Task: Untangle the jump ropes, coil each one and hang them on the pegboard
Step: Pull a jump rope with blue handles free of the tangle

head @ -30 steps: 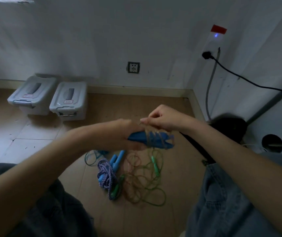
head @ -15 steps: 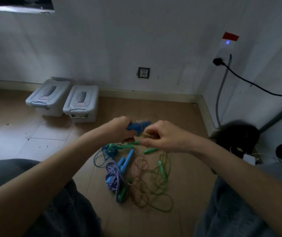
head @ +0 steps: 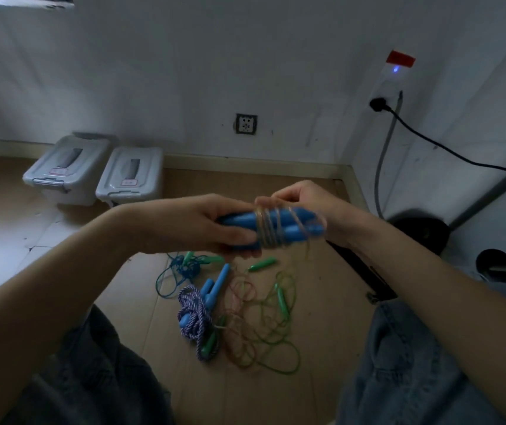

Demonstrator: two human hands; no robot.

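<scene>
- Wooden floor spreads beneath both hands, meeting a white wall beyond them.
- Denim-covered legs frame the bottom of the view, one under each forearm.
- Two grey lidded bins sit side by side against the wall, beyond the left hand.
- A black cable runs from a plug on the wall above the right hand, off to the right edge.
- A wall socket sits on the wall straight beyond the hands.
- The left hand grips a pair of blue handles by one end, fingers curled round them, holding them level in the air.
- The right hand is at the other end of the handles, its fingers bent and pinching a thin tan cord; the cord is wound in several turns around the middle of the handles, with a strand trailing down toward the floor.
- On the floor directly below the hands lies a loose tangle of thin green and reddish cords with green handles.
- Just left of that tangle lies a bundled purple-and-white rope with blue handles, under the left hand.
- A small blue cord with green handles lies beyond it, closer to the left hand.
</scene>
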